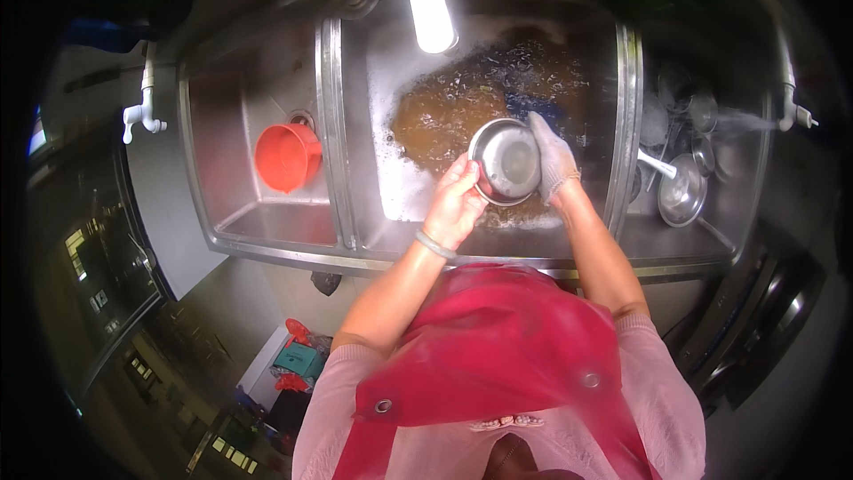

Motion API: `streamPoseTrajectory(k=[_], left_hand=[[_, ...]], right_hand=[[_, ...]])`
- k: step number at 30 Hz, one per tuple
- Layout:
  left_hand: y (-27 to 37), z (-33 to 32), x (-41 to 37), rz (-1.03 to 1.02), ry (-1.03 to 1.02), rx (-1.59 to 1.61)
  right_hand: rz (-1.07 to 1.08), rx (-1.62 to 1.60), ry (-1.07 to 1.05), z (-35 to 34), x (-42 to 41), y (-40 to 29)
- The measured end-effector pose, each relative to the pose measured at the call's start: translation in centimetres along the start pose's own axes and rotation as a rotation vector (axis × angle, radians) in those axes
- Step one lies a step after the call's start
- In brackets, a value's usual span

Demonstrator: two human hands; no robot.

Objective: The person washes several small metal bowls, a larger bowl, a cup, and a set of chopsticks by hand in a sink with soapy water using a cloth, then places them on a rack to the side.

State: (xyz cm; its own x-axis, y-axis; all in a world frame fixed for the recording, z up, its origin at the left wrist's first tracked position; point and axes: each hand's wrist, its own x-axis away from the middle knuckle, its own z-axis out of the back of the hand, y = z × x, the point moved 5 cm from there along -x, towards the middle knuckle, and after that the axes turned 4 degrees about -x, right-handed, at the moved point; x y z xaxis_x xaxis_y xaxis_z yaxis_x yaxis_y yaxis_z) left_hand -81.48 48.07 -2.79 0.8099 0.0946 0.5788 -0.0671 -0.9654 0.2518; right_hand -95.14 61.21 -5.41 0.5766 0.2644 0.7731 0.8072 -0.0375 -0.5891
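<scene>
A metal bowl [508, 161] is held tilted over the middle basin of a steel sink, its inside partly facing up. My bare left hand [461, 197] grips its left rim, the thumb on top. On the right side of the bowl lies my right hand [554, 155] in a pale knit glove, flat against the rim and wall; its fingertips point away from me. Below the bowl, brownish, foamy water [453, 120] fills part of the basin, with a dark blue thing beneath the surface beside my gloved fingers.
An orange-red plastic pitcher [283, 159] stands in the left basin near the drain. The right basin holds several metal bowls [684, 193] and a white-handled utensil [656, 163]; water sprays there from the right tap [793, 110]. A white tap [143, 113] is at the left. A bright lamp [432, 3] hangs above.
</scene>
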Motion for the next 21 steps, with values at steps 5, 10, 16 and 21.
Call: streamPoseTrajectory(k=[5,10,16,21], left_hand=[[1.3,1.5,-4.0,0.115,0.145,-0.663],[4.7,10.7,-9.3,-0.07,0.73,-1.878],[5.3,6.9,-13.0,-0.165,0.656,-1.993],[6.2,7.4,-14.2,-0.147,0.667,-2.11]], right_hand=[[0.356,-0.353,0.329,6.6,7.1,-9.4],[0.751,0.071,0.957,18.0,11.4,-18.4],[0.819,0.393,0.71,15.1,8.2,-15.4],[0.906,0.813,0.54,5.2,8.1,-12.2]])
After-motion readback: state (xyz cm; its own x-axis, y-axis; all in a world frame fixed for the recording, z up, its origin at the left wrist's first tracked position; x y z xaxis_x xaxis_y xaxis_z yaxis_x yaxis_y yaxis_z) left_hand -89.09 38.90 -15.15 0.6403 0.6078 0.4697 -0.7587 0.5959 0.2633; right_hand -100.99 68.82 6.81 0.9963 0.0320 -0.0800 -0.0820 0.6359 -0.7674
